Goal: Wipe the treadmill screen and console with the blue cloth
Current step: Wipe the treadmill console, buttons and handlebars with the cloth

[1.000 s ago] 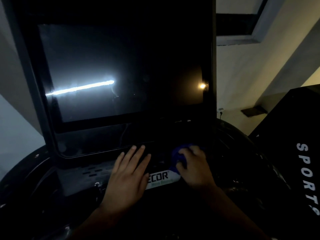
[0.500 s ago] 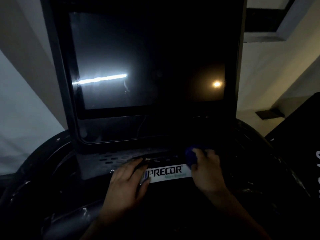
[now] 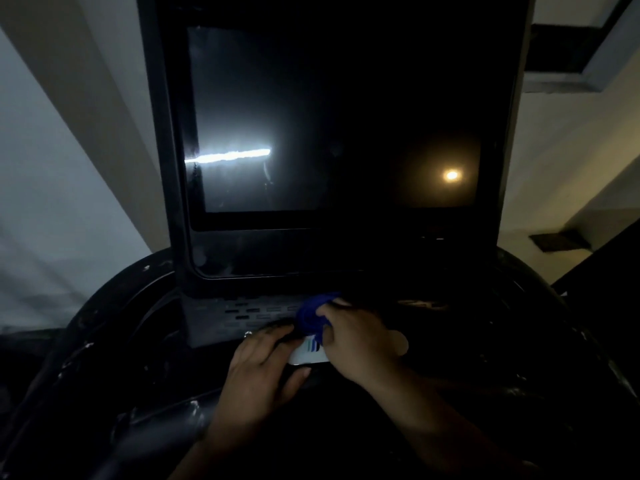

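While the console is leaned on by the flat left hand, the blue cloth is gripped by the right hand and pressed just above the white label. Console wiping seems underway; next, the screen above must be reached.

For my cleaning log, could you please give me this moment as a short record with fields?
screen: dark, showing two light reflections
blue cloth: bunched on the console below the screen, just above the white logo plate
right hand: grips the blue cloth
left hand: rests on the console beside the cloth, holding nothing
lighting: dim
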`<control>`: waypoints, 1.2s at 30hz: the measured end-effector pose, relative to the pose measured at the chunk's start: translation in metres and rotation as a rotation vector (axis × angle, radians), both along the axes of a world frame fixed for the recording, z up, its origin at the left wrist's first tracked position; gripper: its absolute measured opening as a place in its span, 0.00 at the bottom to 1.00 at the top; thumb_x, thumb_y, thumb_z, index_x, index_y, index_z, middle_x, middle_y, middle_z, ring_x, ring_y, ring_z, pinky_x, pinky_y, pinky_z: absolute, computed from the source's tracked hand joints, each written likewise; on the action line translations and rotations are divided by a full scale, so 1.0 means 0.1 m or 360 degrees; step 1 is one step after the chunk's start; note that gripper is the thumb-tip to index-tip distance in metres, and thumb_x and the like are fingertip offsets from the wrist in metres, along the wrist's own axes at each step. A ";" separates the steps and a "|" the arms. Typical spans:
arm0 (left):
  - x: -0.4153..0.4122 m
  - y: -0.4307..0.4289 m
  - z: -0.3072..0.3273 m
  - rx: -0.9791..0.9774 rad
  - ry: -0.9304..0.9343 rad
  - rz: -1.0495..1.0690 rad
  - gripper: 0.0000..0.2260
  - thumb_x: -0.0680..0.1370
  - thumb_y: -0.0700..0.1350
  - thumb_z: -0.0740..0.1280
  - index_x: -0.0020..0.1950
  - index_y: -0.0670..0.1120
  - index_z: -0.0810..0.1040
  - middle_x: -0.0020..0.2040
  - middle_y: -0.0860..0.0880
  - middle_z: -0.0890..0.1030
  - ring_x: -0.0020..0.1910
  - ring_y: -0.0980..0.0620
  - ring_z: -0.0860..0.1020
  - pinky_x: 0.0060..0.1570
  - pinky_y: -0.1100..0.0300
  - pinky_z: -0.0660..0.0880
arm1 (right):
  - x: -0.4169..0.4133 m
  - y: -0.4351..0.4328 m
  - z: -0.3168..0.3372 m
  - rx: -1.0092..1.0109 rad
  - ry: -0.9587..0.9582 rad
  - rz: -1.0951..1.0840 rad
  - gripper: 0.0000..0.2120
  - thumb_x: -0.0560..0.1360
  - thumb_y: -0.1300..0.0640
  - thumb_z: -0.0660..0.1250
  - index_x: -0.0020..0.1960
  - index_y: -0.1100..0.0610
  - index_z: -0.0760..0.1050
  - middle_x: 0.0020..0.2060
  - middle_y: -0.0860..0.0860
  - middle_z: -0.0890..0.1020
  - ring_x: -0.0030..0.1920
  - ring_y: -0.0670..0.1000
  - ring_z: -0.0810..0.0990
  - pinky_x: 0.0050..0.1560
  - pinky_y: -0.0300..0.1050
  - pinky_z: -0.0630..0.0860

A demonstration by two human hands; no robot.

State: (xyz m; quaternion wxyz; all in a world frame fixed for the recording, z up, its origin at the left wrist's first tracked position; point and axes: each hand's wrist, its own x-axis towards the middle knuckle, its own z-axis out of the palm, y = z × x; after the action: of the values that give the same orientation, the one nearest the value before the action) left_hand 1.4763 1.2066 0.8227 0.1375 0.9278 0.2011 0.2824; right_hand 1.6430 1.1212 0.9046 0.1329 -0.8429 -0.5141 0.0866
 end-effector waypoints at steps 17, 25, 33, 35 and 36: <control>-0.05 -0.06 0.11 -0.0172 0.0048 0.0030 0.19 0.77 0.60 0.64 0.62 0.50 0.80 0.66 0.52 0.77 0.64 0.50 0.76 0.62 0.49 0.72 | 0.16 -0.06 0.22 -0.0274 0.0508 -0.0127 0.15 0.73 0.58 0.64 0.56 0.42 0.68 0.54 0.47 0.77 0.50 0.49 0.78 0.52 0.50 0.77; -0.04 -0.10 0.15 -0.0222 0.0047 0.0061 0.20 0.76 0.61 0.64 0.63 0.52 0.77 0.66 0.54 0.75 0.64 0.52 0.74 0.63 0.57 0.66 | 0.01 -0.06 0.08 -0.0142 0.0405 0.0074 0.20 0.73 0.60 0.62 0.61 0.42 0.71 0.61 0.45 0.77 0.59 0.49 0.75 0.60 0.47 0.72; -0.05 -0.10 0.19 -0.0237 0.0085 0.0090 0.21 0.77 0.62 0.63 0.64 0.52 0.77 0.68 0.54 0.75 0.66 0.52 0.74 0.65 0.50 0.69 | 0.24 -0.34 0.11 -0.0340 -0.0127 -0.0238 0.13 0.76 0.51 0.61 0.61 0.46 0.72 0.59 0.48 0.74 0.59 0.52 0.74 0.57 0.48 0.73; -0.05 -0.10 0.18 -0.0249 0.0076 0.0112 0.23 0.76 0.63 0.64 0.65 0.50 0.76 0.68 0.53 0.75 0.66 0.51 0.74 0.64 0.49 0.71 | -0.01 -0.25 0.03 -0.0217 -0.0078 -0.0020 0.18 0.77 0.47 0.55 0.64 0.47 0.72 0.63 0.46 0.73 0.63 0.53 0.72 0.61 0.50 0.69; -0.06 -0.10 0.17 -0.0255 0.0074 0.0125 0.25 0.76 0.63 0.65 0.66 0.48 0.76 0.68 0.52 0.75 0.66 0.51 0.74 0.64 0.48 0.72 | -0.10 -0.20 0.00 -0.0174 -0.0003 0.0110 0.20 0.77 0.46 0.52 0.65 0.47 0.72 0.65 0.45 0.73 0.65 0.52 0.72 0.63 0.50 0.67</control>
State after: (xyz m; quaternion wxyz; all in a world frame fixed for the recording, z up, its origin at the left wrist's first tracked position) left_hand 1.4705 1.1968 0.8398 0.1955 0.9116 0.2625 0.2489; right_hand 1.6331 1.1011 0.9047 0.0831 -0.8307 -0.5376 0.1184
